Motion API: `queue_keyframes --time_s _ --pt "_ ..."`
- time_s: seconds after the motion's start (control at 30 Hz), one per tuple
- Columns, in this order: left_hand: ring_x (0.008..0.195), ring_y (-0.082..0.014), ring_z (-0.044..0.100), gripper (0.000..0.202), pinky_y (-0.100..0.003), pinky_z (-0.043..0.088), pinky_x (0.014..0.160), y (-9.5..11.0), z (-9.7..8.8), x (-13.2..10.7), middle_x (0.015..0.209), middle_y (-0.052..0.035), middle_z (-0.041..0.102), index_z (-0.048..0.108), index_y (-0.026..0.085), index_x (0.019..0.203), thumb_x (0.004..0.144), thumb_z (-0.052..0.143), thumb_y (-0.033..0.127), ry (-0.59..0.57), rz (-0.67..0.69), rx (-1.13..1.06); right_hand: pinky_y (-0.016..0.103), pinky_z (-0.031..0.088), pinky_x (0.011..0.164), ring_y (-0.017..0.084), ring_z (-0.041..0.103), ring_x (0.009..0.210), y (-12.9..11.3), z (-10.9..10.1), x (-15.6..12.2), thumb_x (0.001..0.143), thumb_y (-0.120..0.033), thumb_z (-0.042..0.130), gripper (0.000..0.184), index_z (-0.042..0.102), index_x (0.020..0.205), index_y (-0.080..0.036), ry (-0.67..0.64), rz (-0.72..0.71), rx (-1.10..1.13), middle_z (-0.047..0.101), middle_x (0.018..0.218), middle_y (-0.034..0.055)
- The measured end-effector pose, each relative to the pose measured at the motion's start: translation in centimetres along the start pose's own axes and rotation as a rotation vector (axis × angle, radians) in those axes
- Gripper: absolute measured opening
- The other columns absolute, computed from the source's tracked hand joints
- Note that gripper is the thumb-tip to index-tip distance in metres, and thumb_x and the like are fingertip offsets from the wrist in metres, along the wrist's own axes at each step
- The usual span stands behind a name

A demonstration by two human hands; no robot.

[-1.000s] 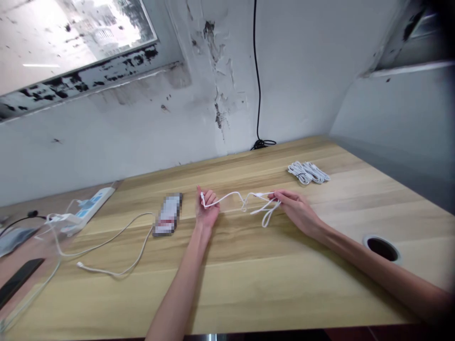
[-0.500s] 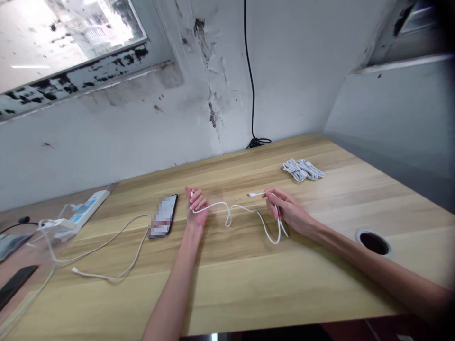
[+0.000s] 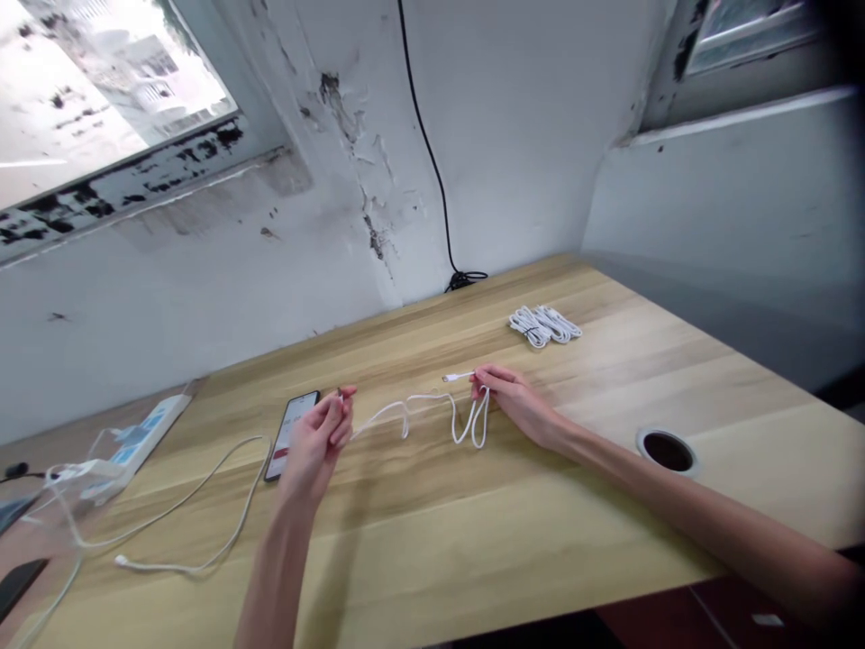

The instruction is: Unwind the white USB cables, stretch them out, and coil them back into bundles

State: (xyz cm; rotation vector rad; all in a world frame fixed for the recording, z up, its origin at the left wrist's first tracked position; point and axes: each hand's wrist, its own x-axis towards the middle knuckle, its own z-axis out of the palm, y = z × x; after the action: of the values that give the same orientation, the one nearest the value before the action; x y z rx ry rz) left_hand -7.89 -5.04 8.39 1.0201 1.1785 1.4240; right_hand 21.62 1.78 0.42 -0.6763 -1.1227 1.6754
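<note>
My left hand (image 3: pixel 316 442) is closed on one end of a white charging cable (image 3: pixel 412 407), with a small connector tip showing above the fingers. My right hand (image 3: pixel 517 406) pinches the cable's other stretch, and a white plug end (image 3: pixel 458 377) juts out left of the fingertips. A loop of the cable hangs just below those fingers, close to the wooden desk top (image 3: pixel 432 541). A pixelated smartphone (image 3: pixel 289 436) lies right beside my left hand, partly hidden by it. Its screen is blurred out.
A second white cable (image 3: pixel 195 509) curves across the desk from a white power strip (image 3: pixel 145 434) at the left. A bundle of white cables (image 3: pixel 546 325) lies at the back. A round grommet hole (image 3: pixel 668 451) sits at the right. A black cord (image 3: pixel 432 153) runs down the stained wall.
My left hand has moved left to the phone's edge, drawing the cable longer between my hands. My right hand has shifted left, and the whole scene has slid as my head turned.
</note>
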Motion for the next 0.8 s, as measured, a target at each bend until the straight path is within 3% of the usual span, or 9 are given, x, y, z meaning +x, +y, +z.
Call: queue_keyframes --time_s 0.1,0.2,0.33,0.43,0.53,0.63,0.73,0.8 --pt "0.047 -0.0031 0.031 0.033 -0.017 0.022 0.04 1.3 -0.3 -3.1 0.069 0.0022 0.047 0.071 0.014 0.102 0.082 0.074 0.041 0.074 0.002 0.23 0.032 0.04 0.077 0.018 0.053 0.076 0.2 -0.3 0.2 0.089 -0.042 0.064 0.022 0.068 0.085 -0.021 0.05 -0.039 0.022 0.059 0.074 0.0011" --pt "0.047 -0.0071 0.034 0.03 -0.02 0.026 0.043 1.7 -0.7 -5.7 0.063 0.0014 0.048 0.072 0.017 0.094 0.086 0.067 0.047 0.114 0.039 0.455 0.035 0.042 0.086 0.019 0.056 0.084 0.5 -0.8 0.6 0.085 -0.042 0.067 0.021 0.067 0.079 -0.022 0.092 -0.072 0.097 0.062 0.079 0.0021" --pt "0.052 -0.0125 0.044 0.04 -0.025 0.041 0.054 0.0 -0.8 -8.5 0.057 -0.001 0.05 0.067 0.018 0.067 0.088 0.062 0.052 0.129 0.056 0.625 0.036 0.044 0.094 0.02 0.06 0.095 0.8 -1.2 1.1 0.08 -0.041 0.073 0.019 0.067 0.081 -0.023 0.158 -0.073 0.211 0.066 0.091 0.0031" --pt "0.05 -0.0118 0.043 0.039 -0.024 0.038 0.05 -2.4 -0.3 -10.2 0.064 -0.0021 0.057 0.07 0.018 0.072 0.085 0.064 0.054 0.214 -0.013 0.563 0.035 0.045 0.091 0.019 0.06 0.092 0.7 -1.1 1.0 0.079 -0.035 0.074 0.015 0.068 0.081 -0.022 0.144 -0.073 0.236 0.065 0.091 0.0038" --pt "0.053 -0.0119 0.046 0.035 -0.024 0.039 0.052 -4.6 0.9 -11.3 0.064 -0.0005 0.056 0.074 0.019 0.09 0.083 0.067 0.053 0.252 -0.077 0.476 0.031 0.046 0.079 0.017 0.056 0.084 0.4 -0.7 0.7 0.081 -0.032 0.072 0.013 0.067 0.081 -0.021 0.043 -0.009 0.253 0.062 0.088 0.0047" --pt "0.062 -0.0136 0.054 0.037 -0.025 0.046 0.06 -5.7 2.7 -11.7 0.074 -0.0019 0.063 0.072 0.022 0.11 0.083 0.07 0.048 0.231 -0.091 0.38 0.029 0.043 0.066 0.015 0.049 0.071 0.0 -0.3 0.0 0.084 -0.029 0.069 0.011 0.063 0.082 -0.02 -0.141 0.148 0.309 0.059 0.084 0.0042" --pt "0.071 -0.0153 0.06 0.035 -0.027 0.051 0.069 -5.8 4.6 -11.2 0.086 -0.0041 0.068 0.07 0.023 0.113 0.083 0.073 0.041 0.165 -0.049 0.295 0.028 0.04 0.064 0.013 0.048 0.067 -0.5 0.1 -0.6 0.086 -0.025 0.066 0.008 0.062 0.084 -0.018 -0.334 0.307 0.4 0.058 0.081 0.0042" --pt "0.069 -0.0153 0.061 0.029 -0.027 0.051 0.066 -5.6 5.7 -10.3 0.083 -0.0039 0.068 0.07 0.022 0.109 0.085 0.071 0.038 0.119 -0.006 0.259 0.029 0.041 0.065 0.015 0.051 0.07 -0.6 0.3 -0.9 0.086 -0.024 0.064 0.007 0.062 0.085 -0.018 -0.415 0.38 0.44 0.059 0.083 0.0057"
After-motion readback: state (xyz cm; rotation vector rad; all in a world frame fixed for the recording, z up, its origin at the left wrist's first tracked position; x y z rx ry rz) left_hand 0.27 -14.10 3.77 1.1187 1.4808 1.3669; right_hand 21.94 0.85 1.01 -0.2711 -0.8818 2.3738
